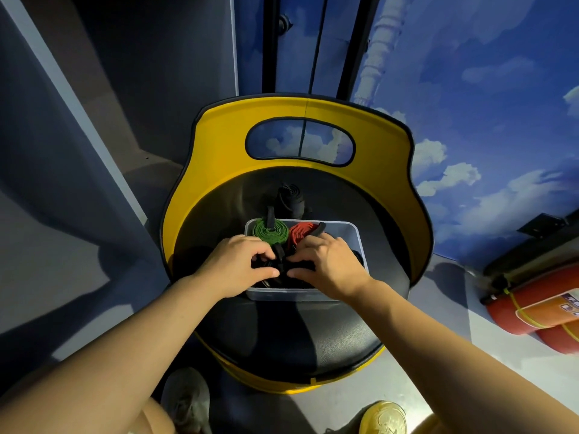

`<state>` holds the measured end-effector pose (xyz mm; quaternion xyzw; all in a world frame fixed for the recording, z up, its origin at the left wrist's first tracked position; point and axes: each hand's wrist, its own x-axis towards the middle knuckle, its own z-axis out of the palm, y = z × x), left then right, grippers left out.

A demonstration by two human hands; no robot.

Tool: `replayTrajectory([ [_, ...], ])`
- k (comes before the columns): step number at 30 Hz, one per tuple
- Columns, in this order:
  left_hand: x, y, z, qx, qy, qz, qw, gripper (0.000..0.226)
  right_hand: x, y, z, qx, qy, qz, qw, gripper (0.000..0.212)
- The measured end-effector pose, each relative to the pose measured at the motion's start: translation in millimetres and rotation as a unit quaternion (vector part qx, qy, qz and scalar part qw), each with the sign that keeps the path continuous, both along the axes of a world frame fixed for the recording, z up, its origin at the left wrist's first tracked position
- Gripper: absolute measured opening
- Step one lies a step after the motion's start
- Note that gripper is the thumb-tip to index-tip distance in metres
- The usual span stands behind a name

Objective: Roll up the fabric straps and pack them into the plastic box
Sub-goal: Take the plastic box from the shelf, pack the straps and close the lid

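Item 1: one clear plastic box (pixel 354 238) on the black seat (pixel 313 336) of a yellow-backed chair (pixel 219 133). I count three rolled straps: one green roll (pixel 266 233) in the box's far-left corner, one red roll (pixel 299 234) just right of it, and one black roll (pixel 289 198) on the seat beyond the box's far wall. One black strap (pixel 283 270) lies in the near part of the box. Two hands: left hand (pixel 238 267) and right hand (pixel 326 266), each grip narrow, fingers pinching that black strap. Two shoes on the floor, near.
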<state>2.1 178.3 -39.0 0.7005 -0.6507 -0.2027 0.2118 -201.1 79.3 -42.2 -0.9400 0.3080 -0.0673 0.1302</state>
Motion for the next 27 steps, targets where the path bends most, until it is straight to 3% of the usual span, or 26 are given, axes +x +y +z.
replayTrajectory([
  [6, 1, 1, 5, 0.0, -0.01, 0.011, 1.0, 0.033, -1, 4, 9, 0.022, 0.017, 0.007, 1.0, 0.041],
  [12, -4, -2, 14, -0.082, -0.013, 0.042, 0.996, 0.019, -14, -5, 21, 0.018, -0.052, -0.018, 0.998, 0.034],
  [18, -17, -20, 30, -0.076, -0.041, 0.065, 0.994, 0.029, -14, -14, 28, -0.017, -0.061, -0.05, 0.997, 0.039],
  [27, -10, -78, 30, -0.019, 0.016, 0.114, 0.993, 0.049, 11, -50, 25, 0.067, -0.075, -0.132, 0.986, 0.053],
])
